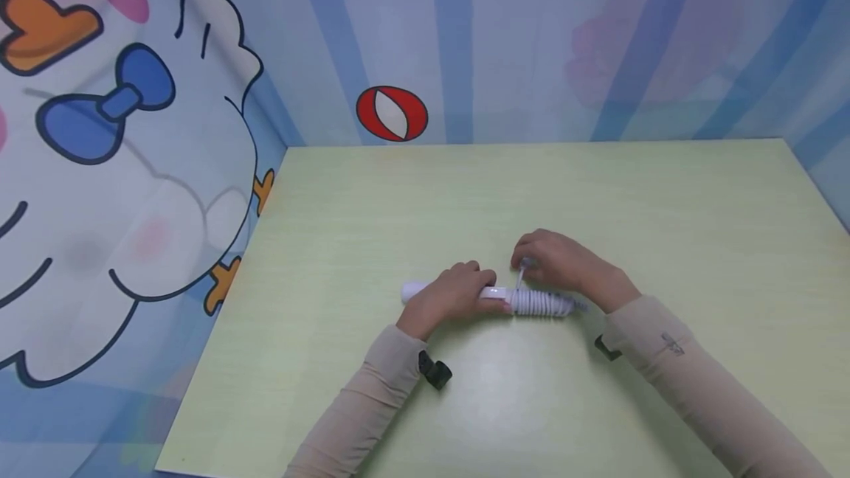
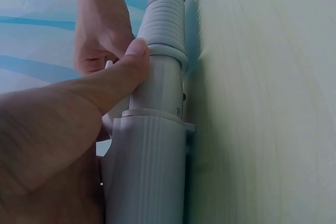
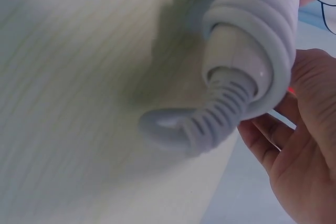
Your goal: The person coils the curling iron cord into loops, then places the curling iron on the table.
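A white wand-shaped electric appliance [image 1: 493,292], much like a curling iron, lies crosswise low over the table. My left hand [image 1: 457,293] grips it around the middle, its thumb [image 2: 128,69] pressed along the body beside the windings. A white cord [image 1: 541,303] is wound in several tight turns around the right part. From the inner turn a length of cord rises to my right hand [image 1: 561,262], which pinches it just above the appliance. In the right wrist view, the ribbed cord sleeve [image 3: 223,103] bends out of the end and the cord loops back to the coil.
The pale yellow-green table [image 1: 345,212] reaches to a blue striped backdrop wall [image 1: 511,43]. On the left stands a panel with a large cartoon figure [image 1: 153,139]. Small black wrist mounts [image 1: 434,370] sit at both sleeves.
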A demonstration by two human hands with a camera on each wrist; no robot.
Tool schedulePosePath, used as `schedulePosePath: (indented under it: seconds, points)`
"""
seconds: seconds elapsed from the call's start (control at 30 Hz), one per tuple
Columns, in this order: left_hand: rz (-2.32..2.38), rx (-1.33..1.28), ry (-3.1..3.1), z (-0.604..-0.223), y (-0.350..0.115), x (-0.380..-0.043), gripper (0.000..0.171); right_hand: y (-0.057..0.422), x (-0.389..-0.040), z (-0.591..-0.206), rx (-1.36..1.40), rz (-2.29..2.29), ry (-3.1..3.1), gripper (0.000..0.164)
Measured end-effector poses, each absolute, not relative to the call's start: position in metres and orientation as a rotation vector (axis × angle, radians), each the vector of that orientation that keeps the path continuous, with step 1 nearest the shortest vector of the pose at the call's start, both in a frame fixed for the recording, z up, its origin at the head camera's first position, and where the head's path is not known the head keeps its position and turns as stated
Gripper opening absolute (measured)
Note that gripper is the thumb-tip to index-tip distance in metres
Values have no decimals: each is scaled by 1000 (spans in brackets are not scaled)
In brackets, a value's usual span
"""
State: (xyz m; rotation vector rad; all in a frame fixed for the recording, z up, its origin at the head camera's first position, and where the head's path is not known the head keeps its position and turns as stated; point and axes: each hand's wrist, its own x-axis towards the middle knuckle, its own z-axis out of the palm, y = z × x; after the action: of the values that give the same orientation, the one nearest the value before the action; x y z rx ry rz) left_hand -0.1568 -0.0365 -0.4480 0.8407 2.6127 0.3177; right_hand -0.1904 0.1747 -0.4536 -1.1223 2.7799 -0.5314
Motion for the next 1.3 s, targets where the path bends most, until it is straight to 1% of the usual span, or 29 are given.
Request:
schedulePosePath:
  seconds: [0.23,0.53,1.3]
  points:
    - [277,836,2599,-445,-37,-158,50,174,-191,-452,-1193,-506,2791,19]
    - [245,831,2603,-442,-37,-158,54,174,-190,-449,-1194,-503,2777,22]
    - [244,790,2607,-443,-36,-156,55,176,-187,-453,-1171,-524,2778,28]
